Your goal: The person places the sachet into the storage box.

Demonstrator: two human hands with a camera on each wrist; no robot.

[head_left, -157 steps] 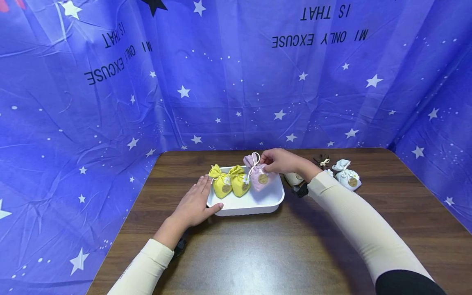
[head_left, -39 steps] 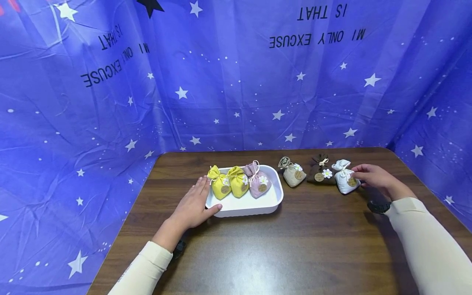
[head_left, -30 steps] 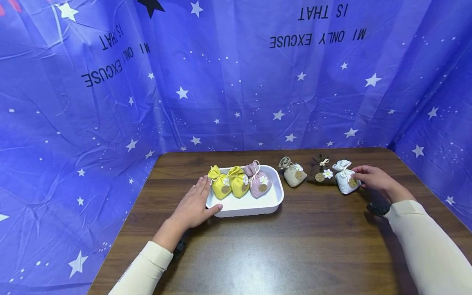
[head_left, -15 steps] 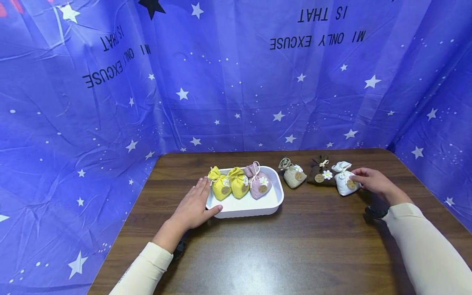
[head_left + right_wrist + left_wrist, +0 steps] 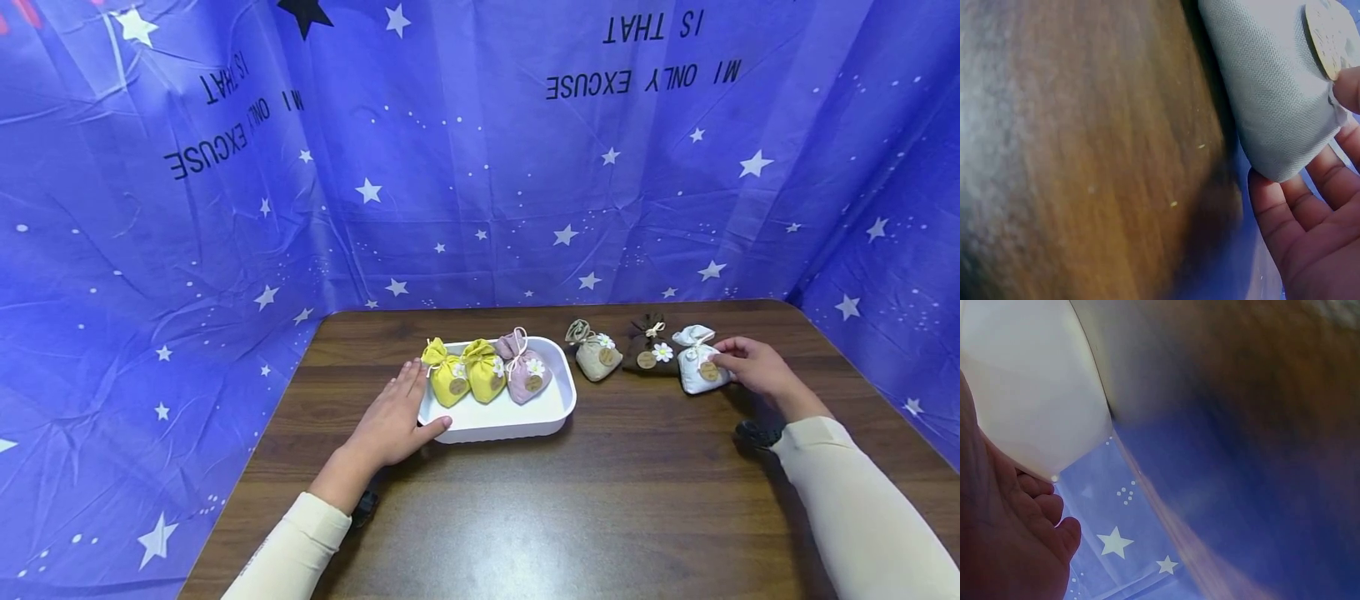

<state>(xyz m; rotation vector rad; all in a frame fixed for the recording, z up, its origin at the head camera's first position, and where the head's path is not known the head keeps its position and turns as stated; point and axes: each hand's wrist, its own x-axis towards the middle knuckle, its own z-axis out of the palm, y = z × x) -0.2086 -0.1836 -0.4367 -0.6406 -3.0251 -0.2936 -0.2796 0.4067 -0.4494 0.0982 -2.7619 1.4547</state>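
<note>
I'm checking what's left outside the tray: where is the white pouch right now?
In the head view the white pouch sits on the table's far right, just right of the brown pouch, with the right hand gripping it.

Backdrop [image 5: 480, 167]: "MY ONLY EXCUSE" (inverted)

white pouch [image 5: 1272, 94] cut off top | tray [image 5: 1029, 381] cropped, blurred | table [image 5: 1085, 156] blurred

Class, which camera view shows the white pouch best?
The head view: the whole white pouch sits beside the brown pouch, the right hand on it. The right wrist view shows only cloth and tag close up; the left wrist view shows none.
</note>
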